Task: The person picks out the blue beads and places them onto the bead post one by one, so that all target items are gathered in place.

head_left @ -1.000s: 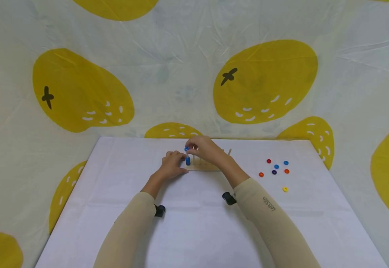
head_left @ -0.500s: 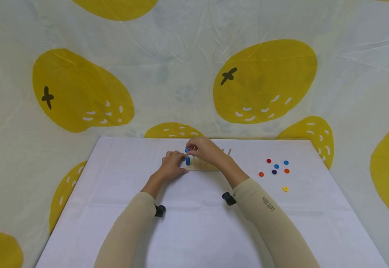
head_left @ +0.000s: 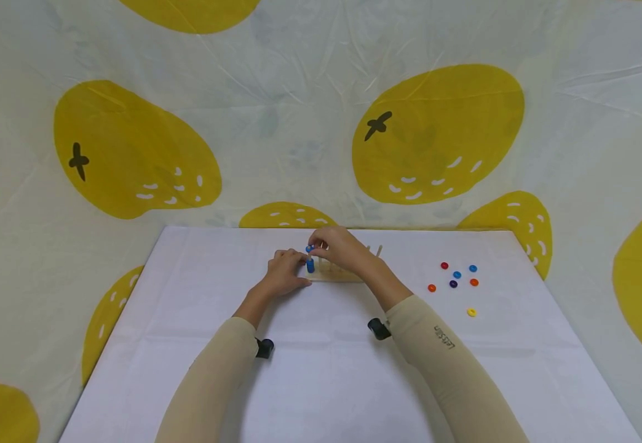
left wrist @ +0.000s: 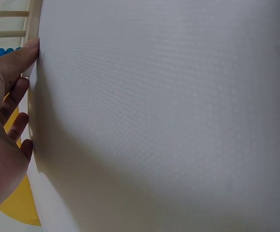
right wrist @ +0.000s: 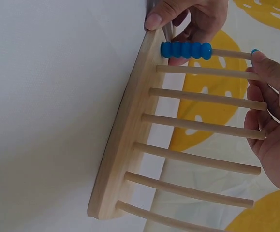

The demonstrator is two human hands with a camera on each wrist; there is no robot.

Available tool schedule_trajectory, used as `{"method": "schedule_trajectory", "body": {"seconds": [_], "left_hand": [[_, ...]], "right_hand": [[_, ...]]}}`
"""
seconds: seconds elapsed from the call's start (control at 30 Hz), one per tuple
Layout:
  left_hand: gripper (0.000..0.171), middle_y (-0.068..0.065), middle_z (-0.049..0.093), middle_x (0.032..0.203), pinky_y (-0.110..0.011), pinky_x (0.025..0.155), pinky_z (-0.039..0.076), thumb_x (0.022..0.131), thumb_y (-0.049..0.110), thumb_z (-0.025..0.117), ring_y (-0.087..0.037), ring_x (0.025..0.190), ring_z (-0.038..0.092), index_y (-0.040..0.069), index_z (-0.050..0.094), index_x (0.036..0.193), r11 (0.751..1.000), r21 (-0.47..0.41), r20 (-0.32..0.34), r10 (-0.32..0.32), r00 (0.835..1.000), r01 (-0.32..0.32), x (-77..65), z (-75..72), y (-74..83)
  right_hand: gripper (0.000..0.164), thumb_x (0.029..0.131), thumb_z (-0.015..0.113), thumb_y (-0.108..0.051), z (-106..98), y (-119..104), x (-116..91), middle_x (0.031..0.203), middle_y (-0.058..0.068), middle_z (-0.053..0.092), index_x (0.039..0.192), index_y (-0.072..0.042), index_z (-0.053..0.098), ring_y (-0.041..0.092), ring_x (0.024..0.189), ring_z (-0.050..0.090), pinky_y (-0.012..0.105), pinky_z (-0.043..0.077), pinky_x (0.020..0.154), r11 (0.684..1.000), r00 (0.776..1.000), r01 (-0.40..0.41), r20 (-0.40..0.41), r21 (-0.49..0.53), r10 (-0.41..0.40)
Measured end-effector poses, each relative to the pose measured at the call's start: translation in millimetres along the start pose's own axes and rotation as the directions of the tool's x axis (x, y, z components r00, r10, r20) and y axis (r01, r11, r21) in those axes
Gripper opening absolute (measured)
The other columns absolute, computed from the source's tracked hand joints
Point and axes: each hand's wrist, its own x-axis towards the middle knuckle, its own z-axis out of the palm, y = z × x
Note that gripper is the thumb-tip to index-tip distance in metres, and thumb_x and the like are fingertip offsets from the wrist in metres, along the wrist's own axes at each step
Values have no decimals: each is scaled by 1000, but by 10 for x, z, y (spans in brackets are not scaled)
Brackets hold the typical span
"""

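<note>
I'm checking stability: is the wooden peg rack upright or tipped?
Upright: the rack rests base-down on the white tablecloth, pegs pointing up.

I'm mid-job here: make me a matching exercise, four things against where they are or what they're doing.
1. Left hand
2. Right hand
3. Stacked blue rings
4. Yellow ring

A. Lying loose on the table
B. Pinching another blue ring near a peg's tip
C. Holding the wooden base
D. Threaded on an end peg

Pairs: 1-C, 2-B, 3-D, 4-A
</note>
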Motion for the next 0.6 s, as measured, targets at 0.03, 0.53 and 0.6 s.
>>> {"method": "schedule_trajectory", "body": {"seconds": [0.03, 0.53, 0.6], "left_hand": [[60, -6, 61, 130, -57, 113, 32, 86, 32, 86, -34, 139, 39, 13, 63, 137, 1000, 1, -2, 0, 1000, 0, 1, 0, 0], [61, -6, 61, 134, -57, 113, 32, 86, 33, 85, -34, 140, 38, 13, 62, 138, 1000, 10, 0, -6, 1000, 6, 7, -7, -3], [61, -6, 61, 135, -57, 113, 32, 86, 34, 85, -34, 141, 38, 13, 62, 138, 1000, 17, -2, -2, 1000, 2, 6, -3, -4]], "right_hand": [[19, 95, 76, -16, -3, -3, -3, 102, 6, 75, 111, -6, 75, 19, 94, 69, 33, 57, 87, 1000, 1000, -1, 0, -1, 1], [24, 96, 74, -17, -89, -21, -68, 108, 6, 74, 118, -7, 73, 21, 99, 67, 35, 57, 90, 999, 1000, -30, 3, 13, 30], [25, 96, 74, -17, -116, -14, -104, 110, 6, 74, 119, -7, 73, 22, 99, 67, 36, 57, 90, 1000, 1000, -20, -11, 7, 20]]}}
